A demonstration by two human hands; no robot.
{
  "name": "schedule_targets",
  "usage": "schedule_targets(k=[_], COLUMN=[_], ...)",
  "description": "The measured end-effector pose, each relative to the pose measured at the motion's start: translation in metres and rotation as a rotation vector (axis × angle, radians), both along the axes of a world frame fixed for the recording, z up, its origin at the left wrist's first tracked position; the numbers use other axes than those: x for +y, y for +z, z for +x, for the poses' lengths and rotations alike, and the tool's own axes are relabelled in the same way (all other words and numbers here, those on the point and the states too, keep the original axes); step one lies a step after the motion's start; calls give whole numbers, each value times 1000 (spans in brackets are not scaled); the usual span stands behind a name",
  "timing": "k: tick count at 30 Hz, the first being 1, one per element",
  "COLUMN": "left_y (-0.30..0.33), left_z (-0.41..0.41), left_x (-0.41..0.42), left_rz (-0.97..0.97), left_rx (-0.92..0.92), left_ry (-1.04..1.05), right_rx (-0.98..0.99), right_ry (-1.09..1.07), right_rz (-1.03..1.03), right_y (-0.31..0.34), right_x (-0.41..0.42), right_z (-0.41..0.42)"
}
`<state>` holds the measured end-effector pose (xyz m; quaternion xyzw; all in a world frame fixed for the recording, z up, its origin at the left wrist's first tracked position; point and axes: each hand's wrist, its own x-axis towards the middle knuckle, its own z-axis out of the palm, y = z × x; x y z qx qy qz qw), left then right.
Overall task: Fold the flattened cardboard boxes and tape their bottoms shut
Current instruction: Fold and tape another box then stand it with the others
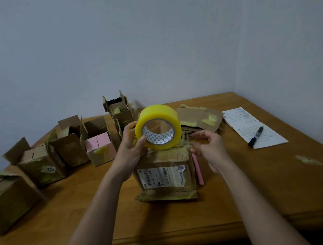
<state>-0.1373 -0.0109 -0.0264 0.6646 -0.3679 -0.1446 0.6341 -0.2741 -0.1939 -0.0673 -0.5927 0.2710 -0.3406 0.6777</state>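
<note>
My left hand (131, 147) grips a yellow tape roll (158, 126), thumb on its front rim, holding it just above a cardboard box (166, 175) with a white shipping label. That box stands in the middle of the wooden table (269, 182). My right hand (208, 148) hovers to the right of the roll with fingers loosely curled toward it; whether it pinches a tape end cannot be told. A stack of flattened cardboard (199, 119) lies behind the roll.
Several folded boxes stand along the left, one with a pink inside (98, 143) and one marked 203 (41, 165). A pink stick (198, 169) lies right of the labelled box. A paper sheet (248, 126) with a black marker (256, 136) lies at right.
</note>
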Motion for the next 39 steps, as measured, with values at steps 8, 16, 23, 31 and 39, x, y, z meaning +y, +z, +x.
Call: schedule_targets(k=[8,16,23,31,39], left_y=[-3,-1,-1,-3,3], left_z=[4,1,2,4,15], left_x=[0,0,1,2,15], left_rz=[58,64,32,7,-102], left_rx=[17,28,62,72,83], left_ry=[7,8,5,9,145], right_rx=[91,409,136,175,482], right_ry=[-12,-351,-41,270,222], right_rz=[-149,-647,-417,-473,-747], right_y=[-13,-4,-23,-24,-49], right_x=[3,18,32,46,34], right_z=[2,-4,-19,-20,-25])
